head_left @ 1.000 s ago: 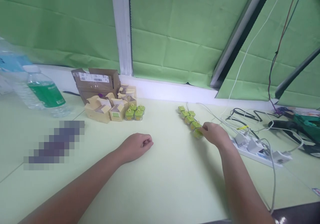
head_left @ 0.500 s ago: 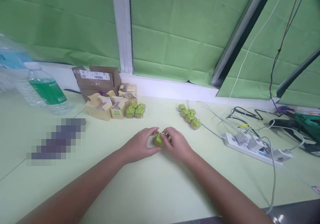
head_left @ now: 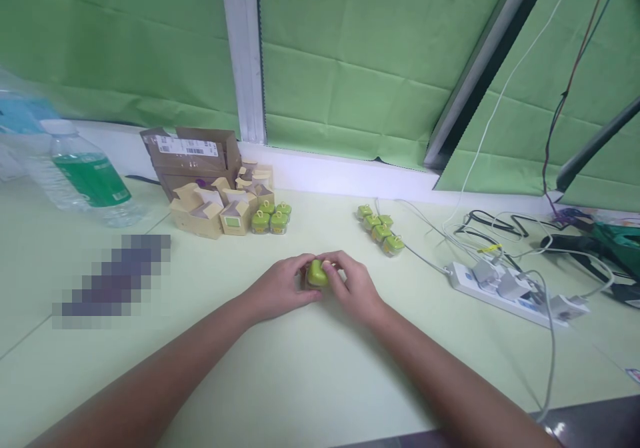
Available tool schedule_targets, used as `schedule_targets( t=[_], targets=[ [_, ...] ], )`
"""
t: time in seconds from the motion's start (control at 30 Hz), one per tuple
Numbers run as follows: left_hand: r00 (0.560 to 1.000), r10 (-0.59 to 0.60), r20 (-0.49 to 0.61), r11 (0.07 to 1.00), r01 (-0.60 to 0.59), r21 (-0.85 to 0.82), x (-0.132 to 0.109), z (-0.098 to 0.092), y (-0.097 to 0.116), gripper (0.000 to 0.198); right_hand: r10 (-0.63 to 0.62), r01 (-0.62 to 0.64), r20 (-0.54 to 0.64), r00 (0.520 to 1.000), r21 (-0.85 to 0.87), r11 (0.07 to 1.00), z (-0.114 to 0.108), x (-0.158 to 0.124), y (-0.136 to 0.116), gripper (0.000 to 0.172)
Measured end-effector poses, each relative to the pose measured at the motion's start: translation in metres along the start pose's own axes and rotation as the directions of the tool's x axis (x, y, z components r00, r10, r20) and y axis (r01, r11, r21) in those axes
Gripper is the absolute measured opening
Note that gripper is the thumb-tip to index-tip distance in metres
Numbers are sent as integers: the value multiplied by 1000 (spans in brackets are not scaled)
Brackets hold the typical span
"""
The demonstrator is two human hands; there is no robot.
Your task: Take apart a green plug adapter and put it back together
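A small clear jar with a green lid (head_left: 317, 273) is between my two hands, above the middle of the table. My left hand (head_left: 280, 289) curls around the jar's left side, thumb in front and fingers behind. On the other side, my right hand (head_left: 354, 281) grips the lid's right part with thumb and fingertips. The jar's underside is hidden. Several matching jars (head_left: 271, 221) with looped green lids stand together beyond my left hand. More of the same jars (head_left: 381, 231) form a slanting group beyond my right hand.
Opened small cartons (head_left: 197, 213) and a brown cardboard box (head_left: 194, 159) stand at the back left, near a large plastic bottle (head_left: 95, 178). A power strip (head_left: 505, 295) with plugs and tangled cables lies on the right. A pixelated dark patch (head_left: 117, 275) covers something at left.
The jar has tilted and shifted slightly left, so more of its lid's top shows. My left fingers have closed in around it, and my right thumb has moved on the lid.
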State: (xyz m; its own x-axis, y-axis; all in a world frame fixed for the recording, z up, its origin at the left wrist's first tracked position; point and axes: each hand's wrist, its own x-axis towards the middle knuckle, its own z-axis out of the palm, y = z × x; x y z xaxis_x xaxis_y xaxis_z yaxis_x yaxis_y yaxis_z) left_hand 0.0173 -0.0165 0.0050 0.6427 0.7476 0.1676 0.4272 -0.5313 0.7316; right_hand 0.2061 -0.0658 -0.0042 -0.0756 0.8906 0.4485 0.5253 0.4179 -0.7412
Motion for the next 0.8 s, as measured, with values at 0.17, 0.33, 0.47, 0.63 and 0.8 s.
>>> schedule_targets(
  t=[0.17,0.33,0.47,0.63,0.8],
  targets=[
    [980,-131,-147,983,148,110,6,-10,-18,58,296,-177,-183,937,482,858,-8,10,9,27],
    [927,-200,-317,943,270,196,7,-28,-29,65,468,-261,-149,871,666,699,-15,16,18,41],
    [884,-38,-466,971,142,191,1,-25,-11,50,500,-289,-74,863,739,609,-10,15,12,46],
    [941,27,-336,1000,-24,13,1,3,14,35,515,-360,82,853,807,468,3,10,-2,47],
    [923,15,-384,997,-41,-59,5,16,16,27,570,-436,165,805,816,380,4,7,-13,52]
  ],
)
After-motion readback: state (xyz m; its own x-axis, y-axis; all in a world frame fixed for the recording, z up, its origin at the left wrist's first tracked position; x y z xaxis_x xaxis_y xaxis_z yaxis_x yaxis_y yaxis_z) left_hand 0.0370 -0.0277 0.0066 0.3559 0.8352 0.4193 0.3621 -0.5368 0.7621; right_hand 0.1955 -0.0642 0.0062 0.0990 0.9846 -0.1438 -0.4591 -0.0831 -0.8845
